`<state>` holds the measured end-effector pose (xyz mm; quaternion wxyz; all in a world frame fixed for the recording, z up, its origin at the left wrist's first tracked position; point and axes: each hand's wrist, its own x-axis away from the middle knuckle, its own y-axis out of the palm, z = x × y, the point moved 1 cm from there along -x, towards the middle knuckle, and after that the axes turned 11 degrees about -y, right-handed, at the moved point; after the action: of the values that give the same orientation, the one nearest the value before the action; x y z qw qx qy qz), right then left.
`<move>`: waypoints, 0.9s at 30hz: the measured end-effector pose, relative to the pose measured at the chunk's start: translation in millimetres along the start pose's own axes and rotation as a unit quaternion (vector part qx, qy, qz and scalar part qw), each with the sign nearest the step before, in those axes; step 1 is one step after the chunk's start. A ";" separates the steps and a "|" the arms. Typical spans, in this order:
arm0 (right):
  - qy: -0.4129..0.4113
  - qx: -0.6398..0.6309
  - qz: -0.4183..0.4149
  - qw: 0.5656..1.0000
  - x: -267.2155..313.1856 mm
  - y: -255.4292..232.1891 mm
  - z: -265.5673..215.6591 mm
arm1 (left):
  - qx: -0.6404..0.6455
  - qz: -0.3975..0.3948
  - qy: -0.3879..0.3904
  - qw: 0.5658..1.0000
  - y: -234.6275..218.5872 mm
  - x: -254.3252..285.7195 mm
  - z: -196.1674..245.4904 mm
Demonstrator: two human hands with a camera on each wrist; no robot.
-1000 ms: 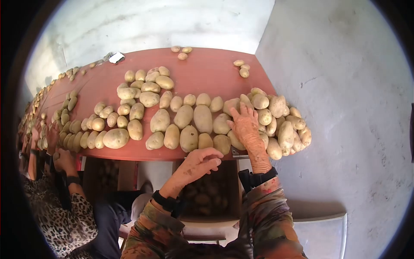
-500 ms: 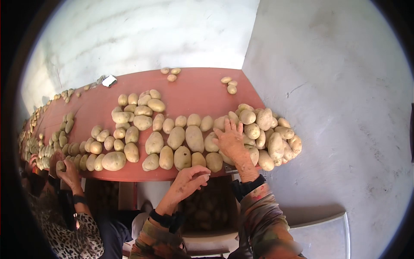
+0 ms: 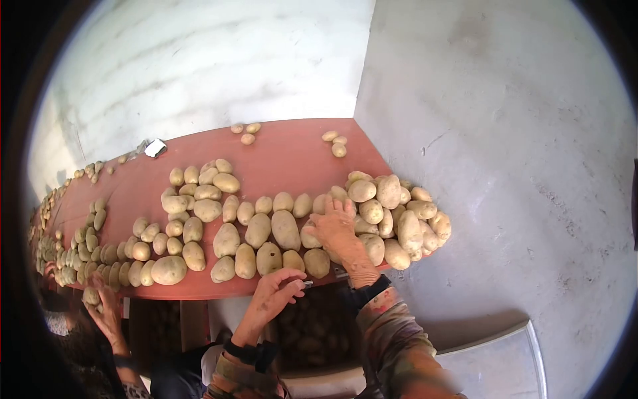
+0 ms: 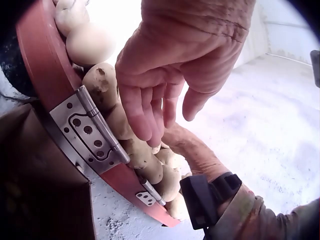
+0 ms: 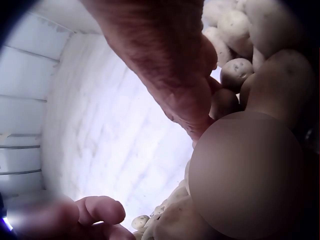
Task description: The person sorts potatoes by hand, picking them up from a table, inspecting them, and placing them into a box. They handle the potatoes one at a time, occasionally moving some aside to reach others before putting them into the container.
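My right hand (image 3: pixel 335 229) lies over the right end of the potato rows, beside the heap of potatoes (image 3: pixel 410 233). Its fingers stretch forward and touch the potatoes under them; in the right wrist view its fingertips are partly hidden. By the table's front edge hovers my left hand (image 3: pixel 271 296), fingers loosely bent and nothing held, as the left wrist view also shows. Just beyond it is a potato with a dark hole (image 4: pixel 101 82). More potatoes (image 3: pixel 245 261) stand side by side on the red table (image 3: pixel 292 149).
Boxes of potatoes (image 3: pixel 309 332) sit below the front edge. Metal hinges (image 4: pixel 90 130) are fixed to that edge. Far left, another person's hand (image 3: pixel 106 312) holds a potato (image 3: pixel 91 296). Small potato groups (image 3: pixel 339 150) lie toward the back, and a grey wall (image 3: pixel 505 166) borders the right.
The head view has tilted and shifted, so the table appears lower and further left. Relative to the potatoes, my right hand has slid slightly left. My left hand stays near the front edge.
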<state>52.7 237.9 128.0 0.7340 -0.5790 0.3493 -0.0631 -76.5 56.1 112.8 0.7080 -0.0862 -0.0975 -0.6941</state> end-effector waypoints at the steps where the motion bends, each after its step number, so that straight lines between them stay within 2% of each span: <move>1: 0.001 0.000 0.001 1.000 -1.3 -0.2 -0.3 | 0.002 0.001 -0.002 1.000 -0.1 -0.2 -0.2; 4: 0.004 -0.003 -0.011 1.000 -3.5 -2.0 -0.8 | 0.006 0.005 -0.005 1.000 -1.9 -1.2 -3.5; 6: 0.002 -0.083 0.029 0.996 -3.3 -4.0 -1.2 | 0.011 0.008 -0.006 1.000 -2.8 -1.6 -4.4; 10: 0.003 -0.092 0.027 0.995 -5.9 -1.1 -0.1 | 0.017 0.013 0.008 1.000 -2.2 2.4 0.0; 12: -0.002 -0.070 0.092 0.993 -7.8 2.2 -1.1 | 0.012 0.015 0.012 1.000 -3.9 1.8 1.3; 13: -0.002 -0.071 0.091 0.993 -7.9 1.6 -4.8 | 0.038 0.009 0.011 0.999 -6.3 0.8 0.3; 15: -0.006 -0.122 0.139 0.983 -8.4 -6.0 -14.8 | 0.064 0.004 0.010 0.998 -9.8 -2.1 -3.9; 16: -0.007 -0.122 0.138 0.983 -8.7 -15.3 -22.4 | 0.137 0.029 0.005 0.990 -11.9 -4.2 -6.8; 17: 0.014 -0.224 0.125 0.967 -7.7 -24.5 -30.6 | 0.209 0.055 0.001 0.976 -13.0 -5.1 -8.8; 18: 0.035 -0.322 0.109 0.940 -6.3 -31.9 -38.4 | 0.211 0.055 0.000 0.976 -12.2 -5.4 -8.9; 19: 0.034 -0.322 0.107 0.940 -4.8 -37.0 -45.9 | 0.288 0.059 0.014 0.956 -11.2 -6.3 -7.8; 20: 0.010 -0.363 0.085 0.928 -3.3 -40.3 -54.2 | 0.363 0.062 0.027 0.929 -10.3 -7.2 -6.2; 22: -0.013 -0.405 0.061 0.912 0.4 -40.5 -65.5 | 0.400 0.072 0.042 0.912 -7.8 -10.6 -0.7; 23: -0.060 -0.461 0.031 0.885 2.0 -39.2 -70.4 | 0.436 0.081 0.058 0.894 -7.5 -11.6 0.3; 24: -0.106 -0.514 0.001 0.851 2.4 -40.3 -73.9 | 0.436 0.081 0.059 0.894 -9.4 -12.2 -1.6; 26: -0.102 -0.517 -0.033 0.849 0.9 -48.1 -69.3 | 0.393 0.097 0.042 0.913 -16.4 -12.1 -7.8; 27: -0.089 -0.431 0.052 0.897 0.0 -46.9 -61.7 | 0.394 0.097 0.042 0.913 -19.0 -10.2 -10.2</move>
<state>31.2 173.1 164.6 0.4432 -0.8227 0.3049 0.1838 -95.5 63.0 100.1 0.7520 0.2203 -0.3244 -0.5299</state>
